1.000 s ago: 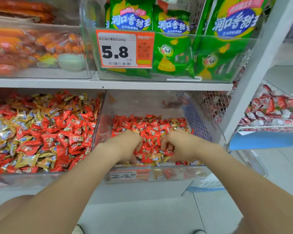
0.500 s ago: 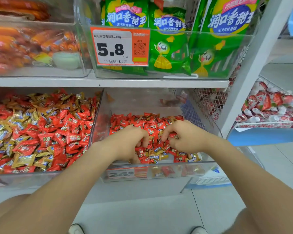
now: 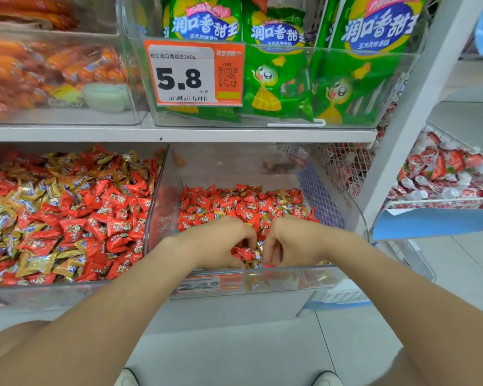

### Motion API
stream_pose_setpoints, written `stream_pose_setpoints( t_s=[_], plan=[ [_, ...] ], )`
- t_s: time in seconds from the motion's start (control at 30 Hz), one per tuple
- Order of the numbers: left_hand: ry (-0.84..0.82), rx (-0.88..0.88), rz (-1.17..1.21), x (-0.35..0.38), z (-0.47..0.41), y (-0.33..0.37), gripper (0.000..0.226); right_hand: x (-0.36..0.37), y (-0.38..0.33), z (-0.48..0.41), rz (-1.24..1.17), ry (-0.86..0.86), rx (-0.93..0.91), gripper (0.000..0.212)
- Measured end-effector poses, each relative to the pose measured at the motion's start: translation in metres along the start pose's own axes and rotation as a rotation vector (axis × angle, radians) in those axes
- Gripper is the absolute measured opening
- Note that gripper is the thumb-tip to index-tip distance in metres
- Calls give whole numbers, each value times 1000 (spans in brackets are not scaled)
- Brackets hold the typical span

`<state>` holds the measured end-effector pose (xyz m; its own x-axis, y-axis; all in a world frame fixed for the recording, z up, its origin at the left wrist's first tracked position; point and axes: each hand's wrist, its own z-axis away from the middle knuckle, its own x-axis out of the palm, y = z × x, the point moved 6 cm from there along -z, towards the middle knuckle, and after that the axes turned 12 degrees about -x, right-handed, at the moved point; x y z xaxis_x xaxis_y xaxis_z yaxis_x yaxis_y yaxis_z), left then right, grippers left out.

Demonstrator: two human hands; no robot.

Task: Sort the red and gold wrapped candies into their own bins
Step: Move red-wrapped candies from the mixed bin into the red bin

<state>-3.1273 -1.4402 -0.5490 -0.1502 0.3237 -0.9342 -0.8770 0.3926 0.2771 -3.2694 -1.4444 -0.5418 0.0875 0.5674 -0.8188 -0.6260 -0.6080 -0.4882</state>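
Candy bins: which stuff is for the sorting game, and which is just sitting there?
For the job:
red candies
gold candies
left bin
middle bin
left hand
right hand

Just sitting there:
green snack bags
price tag
sausages
red-and-white sweets

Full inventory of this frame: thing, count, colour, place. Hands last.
mixed wrapped candies: many, red and gold, left clear plastic bin, lower shelf.
wrapped candies: many, mostly red, some gold, middle clear plastic bin.
snack bags: at least three, green, upper centre clear bin.
price tag "5.8": one, orange and white, on that bin's front.
sausages: several, orange, upper left clear bin.
wrapped sweets: many, red and white, wire basket, right.
left hand: in middle bin, fingers curled among candies; grip hidden.
right hand: beside it, likewise.
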Motion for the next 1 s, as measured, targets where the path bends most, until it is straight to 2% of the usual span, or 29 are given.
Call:
stream_pose_setpoints(
  t_s=[0.07, 0.13, 0.17, 0.23, 0.3, 0.47, 0.6, 0.7, 0.77, 0.87, 1.0],
  plan=[
    [-9, -18, 24, 1, -1, -1, 29, -5, 0, 5, -45, 23, 16, 17],
    [-23, -60, 92, -1, -1, -1, 20, -17, 1, 12, -114, 134, 62, 7],
    [-20, -84, 129, -4, 0, -2, 18, -24, 1, 16, -149, 204, 75, 10],
    [-1, -126, 189, -10, 2, -2, 18, -36, 1, 20, -166, 349, 72, 31],
    [42, -167, 226, -17, 5, -3, 21, -44, 4, 21, -150, 445, 102, 37],
    [227, -306, 315, -26, 10, -20, 24, -42, 16, 16, -132, 473, 178, 50],
    [359, -370, 217, -28, 7, -29, 34, -47, 19, 7, -93, 558, 158, 22],
    [401, -392, 139, -33, 2, -28, 37, -52, 24, -4, -47, 624, 175, 34],
    [415, -404, 116, -36, -5, -27, 36, -54, 28, -11, 6, 626, 226, 43],
    [362, -379, 69, -34, -15, -26, 49, -54, 26, -20, 78, 555, 184, 27],
    [108, -402, 79, -19, -21, -26, 63, -37, 24, -37, 69, 298, 24, 85]
  ],
)
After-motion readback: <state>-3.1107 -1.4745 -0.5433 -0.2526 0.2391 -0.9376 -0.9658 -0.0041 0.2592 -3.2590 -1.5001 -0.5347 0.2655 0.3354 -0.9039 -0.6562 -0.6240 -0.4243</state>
